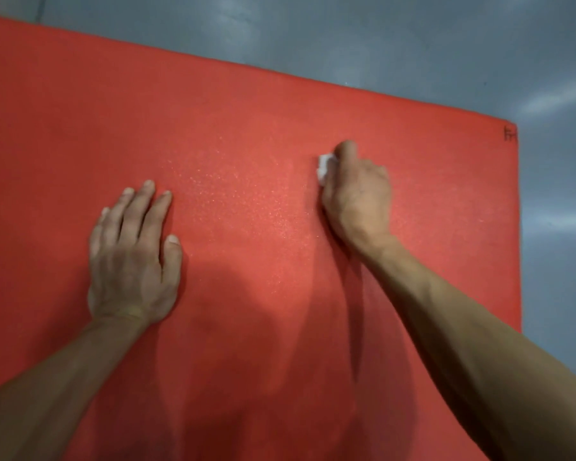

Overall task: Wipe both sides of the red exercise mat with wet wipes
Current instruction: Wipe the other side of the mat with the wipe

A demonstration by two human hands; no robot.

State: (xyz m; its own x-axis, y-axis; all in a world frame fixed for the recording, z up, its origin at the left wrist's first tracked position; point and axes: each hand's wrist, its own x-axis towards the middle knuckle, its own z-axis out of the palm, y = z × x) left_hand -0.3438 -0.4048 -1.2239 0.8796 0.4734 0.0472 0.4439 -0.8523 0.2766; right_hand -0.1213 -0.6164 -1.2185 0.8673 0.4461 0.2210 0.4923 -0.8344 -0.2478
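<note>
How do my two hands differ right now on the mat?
The left hand lies flat with straight fingers and holds nothing; the right hand is curled round a white wet wipe. The left hand sits nearer you, the right hand farther out towards the mat's corner. Both rest on the red exercise mat.

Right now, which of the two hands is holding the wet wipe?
The right hand: its fingers curl round the white wet wipe on the red mat. The left hand lies flat, holding nothing.

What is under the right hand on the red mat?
A white wet wipe sticks out from under the right hand, whose curled fingers hold it against the red mat. Most of the wipe is covered by the hand, so its full shape cannot be seen.
</note>
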